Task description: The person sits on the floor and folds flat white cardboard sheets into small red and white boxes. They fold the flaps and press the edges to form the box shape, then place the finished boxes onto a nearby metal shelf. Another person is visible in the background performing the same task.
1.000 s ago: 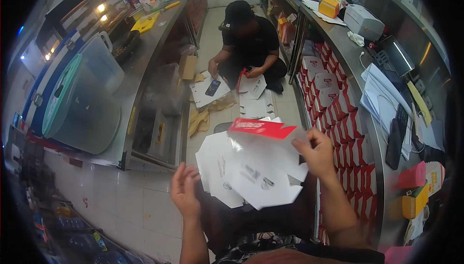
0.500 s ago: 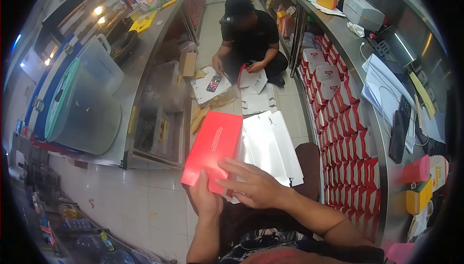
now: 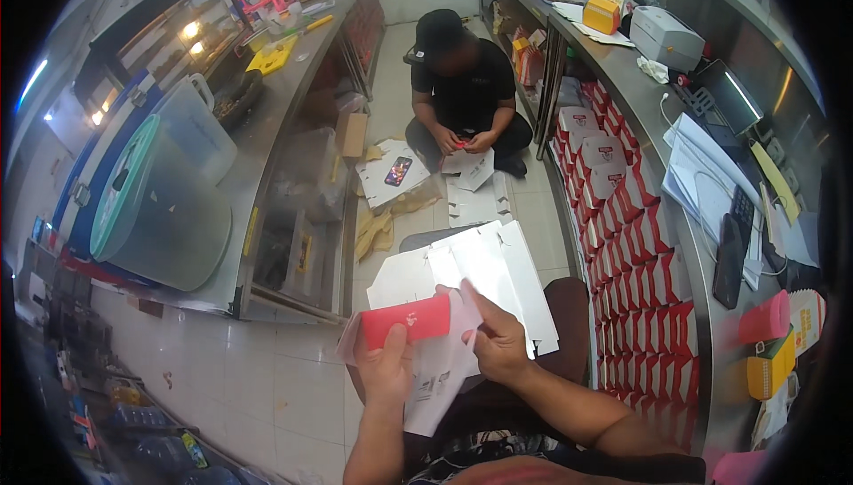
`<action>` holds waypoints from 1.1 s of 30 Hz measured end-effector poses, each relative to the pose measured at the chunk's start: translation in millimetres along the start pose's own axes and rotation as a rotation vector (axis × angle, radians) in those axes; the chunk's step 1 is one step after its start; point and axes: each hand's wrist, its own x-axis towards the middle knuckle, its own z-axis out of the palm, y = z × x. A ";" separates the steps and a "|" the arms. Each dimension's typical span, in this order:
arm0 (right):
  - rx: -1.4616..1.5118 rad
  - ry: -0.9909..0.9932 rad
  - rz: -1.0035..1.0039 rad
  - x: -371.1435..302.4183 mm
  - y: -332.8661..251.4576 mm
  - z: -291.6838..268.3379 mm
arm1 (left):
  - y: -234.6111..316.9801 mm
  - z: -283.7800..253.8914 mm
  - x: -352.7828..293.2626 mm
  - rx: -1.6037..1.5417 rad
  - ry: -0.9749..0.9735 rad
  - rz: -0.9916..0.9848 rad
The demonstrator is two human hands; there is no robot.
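Note:
Over my lap I have a red-and-white paper carton, partly folded, its white flaps hanging down and out to the sides. My left hand grips its left part, the thumb pressed on the red panel. At the carton's right side my right hand is closed on a white flap, with some fingers hidden behind it. Just beyond the carton lies a stack of flat white carton sheets, printed side out of sight.
A person in black sits on the floor ahead, handling a red-and-white carton piece. Near them a phone lies on white card. Many folded red-and-white boxes fill the right shelf. Steel counters flank both sides; a clear tub stands left.
The carton has turned from its large red face to a smaller red panel with white flaps showing. My right hand has moved off the red face to the right-hand flap.

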 end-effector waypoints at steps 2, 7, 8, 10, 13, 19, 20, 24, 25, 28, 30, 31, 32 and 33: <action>-0.208 0.006 -0.176 6.4 2.9 -2.1 | -3.0 3.3 -2.9 0.133 0.029 -0.014; -0.603 0.021 -0.274 23.9 -19.6 1.1 | -0.7 32.2 -7.9 0.342 -0.017 0.063; -0.641 0.018 -0.334 26.6 -18.5 -2.0 | -5.7 31.9 -6.9 0.331 -0.010 0.062; -0.594 0.003 -0.335 29.2 -17.1 -5.5 | -9.0 19.7 -2.6 0.452 -0.044 0.000; -0.468 -0.115 -0.140 29.3 -13.8 -19.3 | -16.1 15.7 3.2 0.313 -0.042 -0.086; -0.363 -0.234 -0.112 32.5 -23.6 -30.9 | 1.5 28.2 14.0 0.141 -0.038 -0.179; -0.377 -0.277 -0.140 32.9 -23.8 -33.4 | 4.8 22.1 16.9 0.146 -0.051 -0.201; -0.385 -0.362 -0.142 31.8 -25.6 -37.6 | 13.7 25.2 19.6 0.137 -0.079 -0.235; -0.389 -0.368 -0.147 31.5 -25.0 -37.2 | 14.9 25.0 20.0 0.148 -0.085 -0.239; -0.481 -0.289 -0.152 28.2 -20.3 -28.4 | 5.7 20.8 17.2 0.230 -0.060 -0.217; -0.547 -0.185 -0.211 24.7 -10.7 -19.0 | -0.7 28.0 14.1 0.189 -0.021 -0.187; -0.562 -0.140 -0.203 24.2 -6.7 -15.4 | -3.6 32.9 12.6 0.167 -0.002 -0.171; -0.577 -0.095 -0.195 23.9 -3.7 -12.4 | -4.5 40.5 10.6 0.136 0.021 -0.164; -0.592 -0.050 -0.188 24.0 -2.5 -10.8 | -6.9 41.4 11.1 0.186 -0.006 -0.134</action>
